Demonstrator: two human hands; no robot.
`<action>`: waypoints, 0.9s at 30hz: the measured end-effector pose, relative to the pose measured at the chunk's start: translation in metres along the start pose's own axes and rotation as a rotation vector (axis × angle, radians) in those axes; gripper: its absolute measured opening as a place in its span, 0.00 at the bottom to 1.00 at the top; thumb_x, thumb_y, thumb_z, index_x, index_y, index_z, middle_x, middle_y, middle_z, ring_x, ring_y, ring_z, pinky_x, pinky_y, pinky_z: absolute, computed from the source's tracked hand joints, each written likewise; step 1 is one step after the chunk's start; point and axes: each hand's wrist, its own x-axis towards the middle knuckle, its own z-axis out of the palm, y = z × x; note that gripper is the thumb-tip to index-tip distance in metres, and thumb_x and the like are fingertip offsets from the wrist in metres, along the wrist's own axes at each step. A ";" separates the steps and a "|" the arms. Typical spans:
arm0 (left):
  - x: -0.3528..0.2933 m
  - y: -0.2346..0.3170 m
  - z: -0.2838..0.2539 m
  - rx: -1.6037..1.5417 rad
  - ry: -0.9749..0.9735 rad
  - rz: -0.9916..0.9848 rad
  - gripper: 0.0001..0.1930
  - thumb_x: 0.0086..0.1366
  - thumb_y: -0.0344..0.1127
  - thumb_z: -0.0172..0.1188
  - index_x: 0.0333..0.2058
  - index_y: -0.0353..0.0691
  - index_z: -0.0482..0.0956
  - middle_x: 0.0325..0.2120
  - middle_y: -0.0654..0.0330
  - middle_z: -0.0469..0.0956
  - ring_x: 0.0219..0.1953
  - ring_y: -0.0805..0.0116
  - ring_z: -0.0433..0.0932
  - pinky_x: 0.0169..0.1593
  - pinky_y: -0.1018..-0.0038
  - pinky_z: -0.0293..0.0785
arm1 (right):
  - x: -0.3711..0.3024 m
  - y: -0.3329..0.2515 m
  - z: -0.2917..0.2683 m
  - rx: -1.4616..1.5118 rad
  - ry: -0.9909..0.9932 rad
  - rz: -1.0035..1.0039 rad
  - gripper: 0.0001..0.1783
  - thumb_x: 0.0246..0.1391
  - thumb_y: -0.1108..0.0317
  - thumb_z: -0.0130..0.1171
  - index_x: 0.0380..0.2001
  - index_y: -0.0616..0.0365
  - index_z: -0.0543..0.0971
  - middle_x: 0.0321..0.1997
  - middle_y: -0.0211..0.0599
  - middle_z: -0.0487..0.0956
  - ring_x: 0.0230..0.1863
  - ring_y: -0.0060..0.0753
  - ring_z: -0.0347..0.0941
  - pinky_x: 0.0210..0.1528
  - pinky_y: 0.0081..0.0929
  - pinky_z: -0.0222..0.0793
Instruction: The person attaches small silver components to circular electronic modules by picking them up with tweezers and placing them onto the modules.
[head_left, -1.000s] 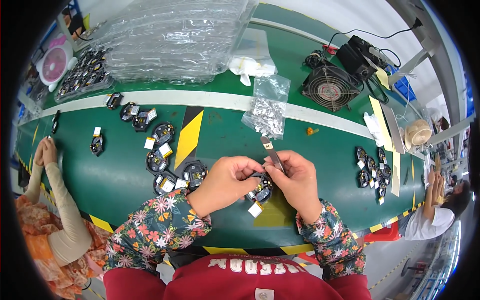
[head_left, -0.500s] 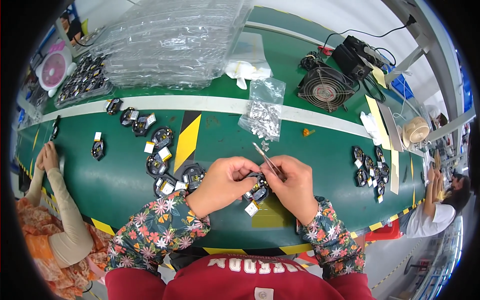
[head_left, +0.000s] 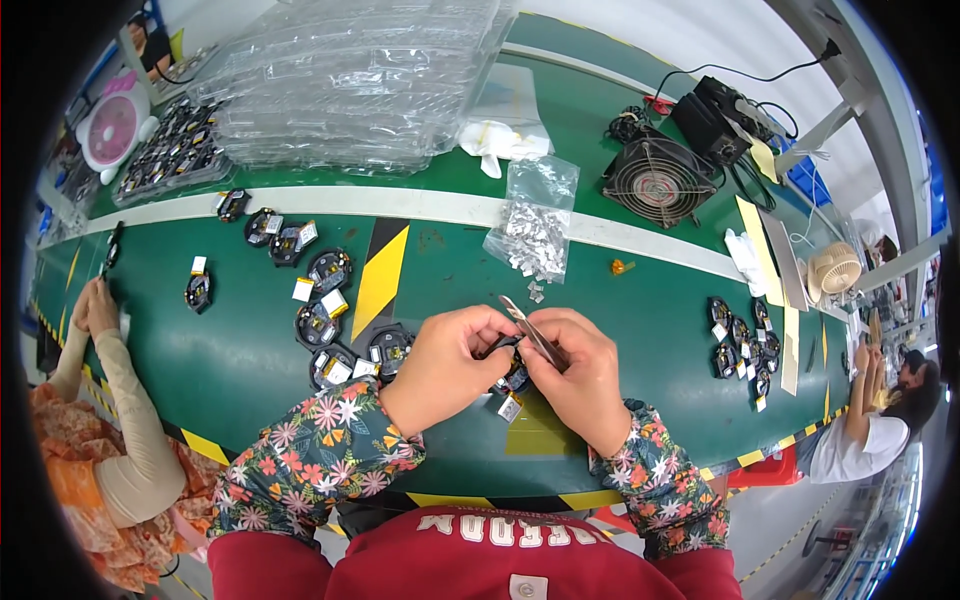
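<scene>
My left hand is closed around the left side of a small round black electronic housing, thumb and fingers pinching its rim. A silver battery pouch hangs from its near side. My right hand grips metal tweezers, their tips pointing away and up to the left, while its fingertips touch the right side of the housing. My fingers hide much of the housing's inside. Under it lies a translucent yellow sheet. Just left of my left hand are several similar housings with batteries.
Beyond my hands is a clear bag of small metal pieces. A metal-grilled fan stands far right, and stacked clear trays far left. More housings lie right. Co-workers sit at both sides; one's sleeved arm shows at left.
My right hand has shifted slightly left, and its fingers cover more of the housing. The tweezers have turned, so their tips sit a little farther left. My left hand keeps its hold.
</scene>
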 end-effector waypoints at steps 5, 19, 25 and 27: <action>0.000 -0.001 0.000 0.066 0.011 0.013 0.07 0.53 0.23 0.55 0.32 0.31 0.74 0.22 0.64 0.75 0.22 0.86 0.69 0.24 0.85 0.65 | -0.001 -0.002 0.002 0.001 0.014 -0.012 0.04 0.41 0.79 0.59 0.24 0.65 0.74 0.33 0.36 0.75 0.24 0.22 0.70 0.24 0.17 0.65; -0.003 -0.006 0.004 0.250 0.097 0.159 0.11 0.46 0.22 0.57 0.33 0.32 0.75 0.25 0.56 0.75 0.26 0.72 0.74 0.28 0.78 0.70 | -0.004 0.008 0.003 -0.320 0.002 -0.454 0.14 0.31 0.81 0.59 0.27 0.62 0.72 0.36 0.42 0.73 0.32 0.40 0.73 0.29 0.29 0.72; -0.004 -0.008 0.005 0.232 0.103 0.204 0.11 0.47 0.21 0.57 0.33 0.32 0.75 0.23 0.57 0.73 0.24 0.72 0.73 0.27 0.76 0.69 | -0.006 0.006 0.004 -0.424 0.012 -0.507 0.15 0.29 0.82 0.60 0.27 0.62 0.72 0.35 0.41 0.74 0.30 0.40 0.74 0.27 0.29 0.72; -0.004 -0.010 0.005 0.243 0.080 0.206 0.11 0.49 0.18 0.55 0.34 0.32 0.74 0.23 0.62 0.72 0.26 0.78 0.70 0.28 0.81 0.66 | -0.006 0.004 0.004 -0.462 -0.002 -0.516 0.15 0.28 0.82 0.60 0.27 0.62 0.72 0.35 0.41 0.74 0.29 0.40 0.74 0.26 0.28 0.72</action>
